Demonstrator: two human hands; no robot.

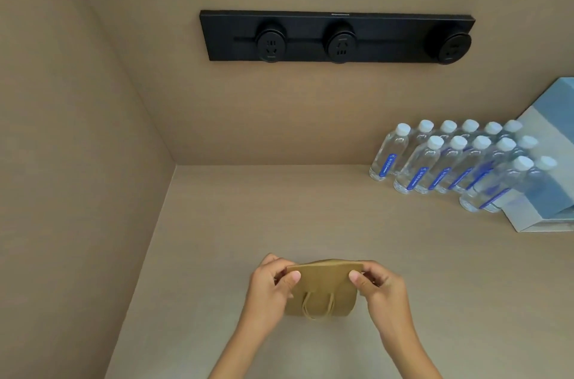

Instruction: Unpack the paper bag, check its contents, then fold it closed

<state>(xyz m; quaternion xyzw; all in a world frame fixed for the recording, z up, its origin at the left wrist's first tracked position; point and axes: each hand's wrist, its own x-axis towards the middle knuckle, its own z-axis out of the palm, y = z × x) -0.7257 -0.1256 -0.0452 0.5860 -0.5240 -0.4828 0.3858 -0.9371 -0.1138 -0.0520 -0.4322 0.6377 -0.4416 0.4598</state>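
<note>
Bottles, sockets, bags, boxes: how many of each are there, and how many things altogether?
bottles: 13 (counted by the white caps that show)
sockets: 3
bag: 1
box: 1
Total: 18

A small bag (323, 288) of matt brown kraft paper, with twisted paper cord handles (318, 305). The table (403, 270) and the walls (279, 114) share a matt beige surface with a fine woven-looking grain. The socket strip (337, 36) is matt black plastic. The water bottles (435, 164) are clear glossy plastic with white caps. The box (546, 180) looks like smooth blue and white card.
</note>
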